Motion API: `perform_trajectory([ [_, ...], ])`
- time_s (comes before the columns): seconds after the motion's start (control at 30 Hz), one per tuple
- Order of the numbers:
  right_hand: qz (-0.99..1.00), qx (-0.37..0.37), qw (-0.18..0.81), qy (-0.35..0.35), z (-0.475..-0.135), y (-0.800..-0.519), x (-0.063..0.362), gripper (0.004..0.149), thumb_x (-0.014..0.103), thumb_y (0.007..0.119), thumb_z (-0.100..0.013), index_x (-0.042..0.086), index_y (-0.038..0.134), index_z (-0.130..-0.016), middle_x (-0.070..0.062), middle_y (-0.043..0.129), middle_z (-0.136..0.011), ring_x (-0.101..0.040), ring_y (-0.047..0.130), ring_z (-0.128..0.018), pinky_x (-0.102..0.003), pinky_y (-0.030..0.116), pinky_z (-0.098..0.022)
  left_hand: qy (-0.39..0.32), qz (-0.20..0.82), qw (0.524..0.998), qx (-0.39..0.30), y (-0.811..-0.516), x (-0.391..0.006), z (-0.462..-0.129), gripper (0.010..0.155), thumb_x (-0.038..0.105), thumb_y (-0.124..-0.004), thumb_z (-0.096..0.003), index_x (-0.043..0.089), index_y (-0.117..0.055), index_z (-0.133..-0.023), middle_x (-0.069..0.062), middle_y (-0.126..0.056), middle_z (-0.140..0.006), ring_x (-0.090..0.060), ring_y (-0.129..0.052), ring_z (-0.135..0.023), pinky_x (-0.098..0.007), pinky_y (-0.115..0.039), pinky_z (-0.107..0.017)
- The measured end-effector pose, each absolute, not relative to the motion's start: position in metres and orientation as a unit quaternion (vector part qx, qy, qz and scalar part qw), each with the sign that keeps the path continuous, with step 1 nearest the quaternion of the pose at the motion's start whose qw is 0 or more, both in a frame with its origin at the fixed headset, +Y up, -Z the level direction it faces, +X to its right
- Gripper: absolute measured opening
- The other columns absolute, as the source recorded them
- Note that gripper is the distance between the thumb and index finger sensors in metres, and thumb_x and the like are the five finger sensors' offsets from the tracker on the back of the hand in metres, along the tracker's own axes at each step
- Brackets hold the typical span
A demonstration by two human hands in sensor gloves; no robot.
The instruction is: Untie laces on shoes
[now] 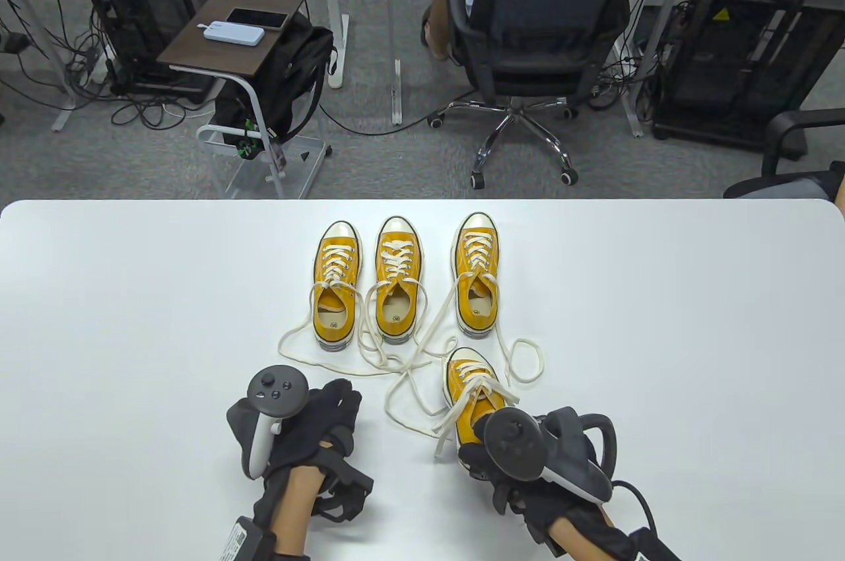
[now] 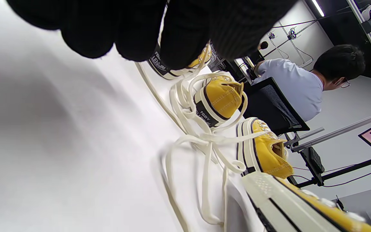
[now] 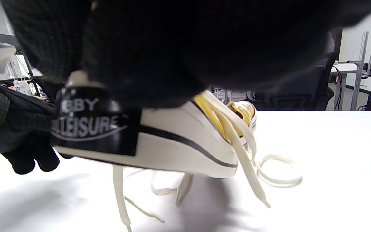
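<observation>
**Kid:** Where are the shoes?

**Me:** Three yellow shoes stand in a row in the middle of the white table (image 1: 132,297): the left shoe (image 1: 335,287), the middle shoe (image 1: 397,280) and the right shoe (image 1: 476,276). Their laces (image 1: 396,363) lie loose and tangled below them.

**Kid:** And the fourth one?

**Me:** The near shoe (image 1: 472,399) sits at lower right. My right hand (image 1: 528,455) grips its heel and lifts it off the table.

**Kid:** Your other hand?

**Me:** My left hand (image 1: 310,435) is at lower left with curled fingers (image 2: 134,29), holding nothing.
</observation>
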State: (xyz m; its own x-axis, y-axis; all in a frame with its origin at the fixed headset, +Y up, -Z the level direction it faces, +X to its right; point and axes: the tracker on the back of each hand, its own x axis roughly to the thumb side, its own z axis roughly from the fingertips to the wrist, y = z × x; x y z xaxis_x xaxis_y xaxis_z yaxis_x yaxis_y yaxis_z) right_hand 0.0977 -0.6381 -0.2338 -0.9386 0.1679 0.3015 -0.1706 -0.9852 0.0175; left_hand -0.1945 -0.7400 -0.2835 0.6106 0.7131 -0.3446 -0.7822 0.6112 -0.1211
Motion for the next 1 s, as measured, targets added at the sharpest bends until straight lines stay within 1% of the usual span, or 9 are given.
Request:
perform_trajectory([
  [0.17, 0.985, 0.152, 0.082, 0.007, -0.235, -0.652, 0.098, 0.045, 0.054, 0.085, -0.038, 0.019, 0.097, -0.065, -0.005, 0.104, -0.025, -0.024, 0.099, -0.013, -0.041, 0.084, -0.013, 0.131, 0.419, 0.889, -0.132, -0.740, -0.194, -0.284, 0.060, 0.047, -0.069, -0.0519, 0.021, -0.074, -0.106, -0.023, -0.069, -0.106, -0.051, -0.075, -0.085, -0.058, -0.070, -0.057],
  [0.37, 0.982, 0.170, 0.072, 0.047, -0.228, -0.667, 0.095, 0.046, 0.054, 0.084, -0.040, 0.018, 0.097, -0.065, -0.005, 0.106, -0.028, -0.025, 0.101, -0.014, -0.041, 0.085, -0.013, 0.129, 0.417, 0.889, -0.135, -0.740, -0.193, -0.283, 0.060, 0.047, -0.069, -0.0520, 0.021, -0.074, -0.106, -0.022, -0.069, -0.106, -0.051, -0.075, -0.085, -0.058, -0.070, -0.057],
  [0.5, 0.973, 0.184, 0.035, 0.133, -0.227, -0.686, 0.088, 0.048, 0.053, 0.083, -0.041, 0.015, 0.097, -0.068, -0.006, 0.110, -0.034, -0.026, 0.102, -0.017, -0.042, 0.085, -0.015, 0.128, 0.414, 0.891, -0.137, -0.740, -0.192, -0.283, 0.060, 0.047, -0.069, -0.0519, 0.021, -0.074, -0.106, -0.023, -0.069, -0.106, -0.051, -0.075, -0.085, -0.058, -0.070, -0.057],
  [0.57, 0.963, 0.185, 0.011, 0.196, -0.227, -0.698, 0.085, 0.051, 0.053, 0.081, -0.042, 0.014, 0.095, -0.071, -0.006, 0.111, -0.040, -0.027, 0.104, -0.020, -0.042, 0.085, -0.017, 0.129, 0.412, 0.891, -0.140, -0.740, -0.192, -0.283, 0.060, 0.047, -0.069, -0.0519, 0.021, -0.074, -0.106, -0.023, -0.069, -0.106, -0.051, -0.075, -0.085, -0.058, -0.070, -0.057],
  [0.6, 0.959, 0.189, 0.008, 0.211, -0.226, -0.702, 0.084, 0.052, 0.053, 0.081, -0.043, 0.013, 0.094, -0.073, -0.006, 0.112, -0.043, -0.028, 0.104, -0.021, -0.043, 0.085, -0.017, 0.129, 0.412, 0.891, -0.141, -0.740, -0.191, -0.282, 0.060, 0.047, -0.069, -0.0519, 0.021, -0.074, -0.106, -0.023, -0.069, -0.106, -0.051, -0.074, -0.085, -0.058, -0.070, -0.057],
  [0.67, 0.955, 0.202, 0.011, 0.216, -0.226, -0.711, 0.081, 0.052, 0.052, 0.081, -0.042, 0.012, 0.093, -0.073, -0.006, 0.112, -0.043, -0.028, 0.104, -0.021, -0.043, 0.086, -0.017, 0.129, 0.411, 0.891, -0.144, -0.740, -0.191, -0.282, 0.060, 0.047, -0.069, -0.0520, 0.021, -0.074, -0.106, -0.023, -0.069, -0.106, -0.051, -0.074, -0.085, -0.058, -0.070, -0.057],
  [0.8, 0.938, 0.198, -0.015, 0.283, -0.225, -0.725, 0.078, 0.055, 0.052, 0.080, -0.044, 0.011, 0.089, -0.080, -0.007, 0.111, -0.049, -0.029, 0.104, -0.026, -0.044, 0.085, -0.020, 0.128, 0.405, 0.892, -0.153, -0.742, -0.189, -0.283, 0.060, 0.047, -0.068, -0.0520, 0.021, -0.074, -0.106, -0.023, -0.069, -0.106, -0.051, -0.074, -0.085, -0.058, -0.070, -0.057],
  [0.9, 0.929, 0.205, -0.011, 0.308, -0.225, -0.734, 0.079, 0.057, 0.052, 0.079, -0.045, 0.010, 0.087, -0.083, -0.009, 0.110, -0.052, -0.030, 0.105, -0.028, -0.045, 0.085, -0.021, 0.126, 0.402, 0.893, -0.160, -0.743, -0.187, -0.283, 0.060, 0.047, -0.068, -0.0520, 0.020, -0.074, -0.106, -0.023, -0.069, -0.106, -0.051, -0.074, -0.085, -0.058, -0.070, -0.057],
  [1.0, 0.926, 0.209, 0.007, 0.315, -0.226, -0.731, 0.084, 0.059, 0.053, 0.077, -0.044, 0.011, 0.085, -0.085, -0.009, 0.109, -0.054, -0.030, 0.105, -0.028, -0.044, 0.086, -0.021, 0.124, 0.399, 0.894, -0.163, -0.743, -0.186, -0.283, 0.060, 0.047, -0.068, -0.0520, 0.021, -0.074, -0.106, -0.023, -0.070, -0.106, -0.051, -0.074, -0.085, -0.058, -0.070, -0.057],
])
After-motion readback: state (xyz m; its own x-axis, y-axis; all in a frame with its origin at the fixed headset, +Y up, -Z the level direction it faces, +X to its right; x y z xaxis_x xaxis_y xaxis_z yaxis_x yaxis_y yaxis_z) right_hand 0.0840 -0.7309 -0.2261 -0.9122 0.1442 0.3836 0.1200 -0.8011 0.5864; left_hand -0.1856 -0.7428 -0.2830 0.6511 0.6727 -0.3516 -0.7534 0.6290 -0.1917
